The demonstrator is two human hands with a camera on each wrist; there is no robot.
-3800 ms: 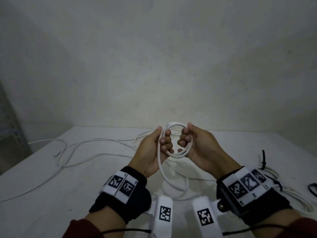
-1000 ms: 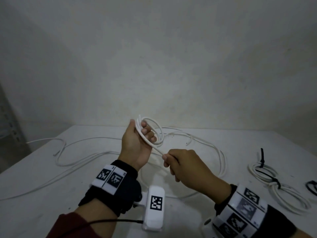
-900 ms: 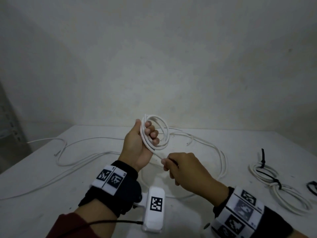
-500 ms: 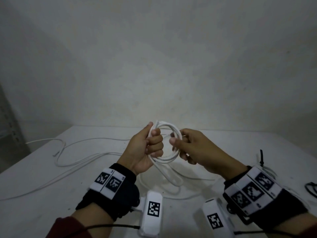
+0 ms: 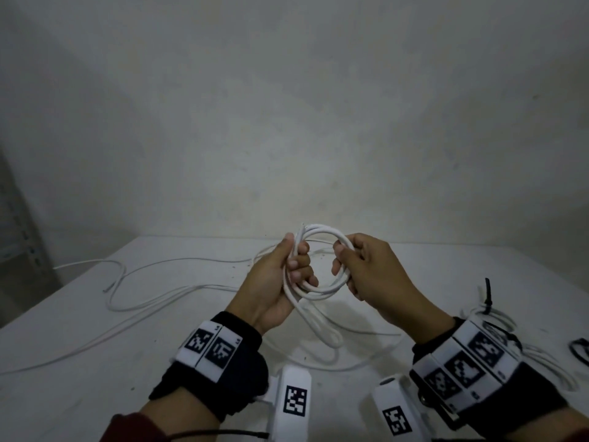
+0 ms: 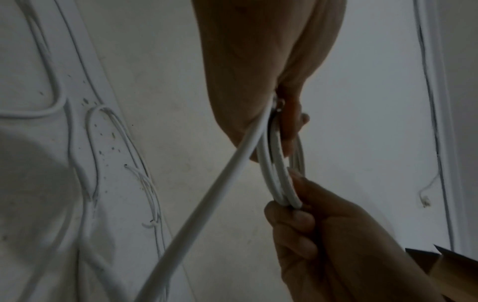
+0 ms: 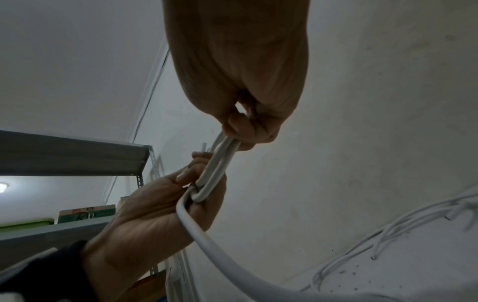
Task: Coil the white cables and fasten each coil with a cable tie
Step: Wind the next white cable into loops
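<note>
A small coil of white cable (image 5: 322, 290) is held upright above the white table (image 5: 79, 362). My left hand (image 5: 287, 269) grips the coil's left side with its fingers curled round the strands. My right hand (image 5: 347, 266) grips the right side of the coil (image 6: 279, 183). A loose length of the same cable (image 5: 318, 327) hangs from the coil down to the table, and it crosses the left wrist view (image 6: 207, 204). In the right wrist view the coil's strands (image 7: 220, 163) run between the two hands. A short cable end sticks up above my left fingers.
Other loose white cables (image 5: 153, 288) trail over the table's left and far side. At the right lies a coiled white cable (image 5: 497, 323) fastened with a black cable tie (image 5: 487, 298). A black loop (image 5: 578, 347) sits at the right edge. A metal shelf (image 7: 77, 153) stands at the left.
My right hand came up from low on the loose cable and laid another loop onto the coil, then took hold of its right side. The coil is thicker and my left hand sits slightly lower.
</note>
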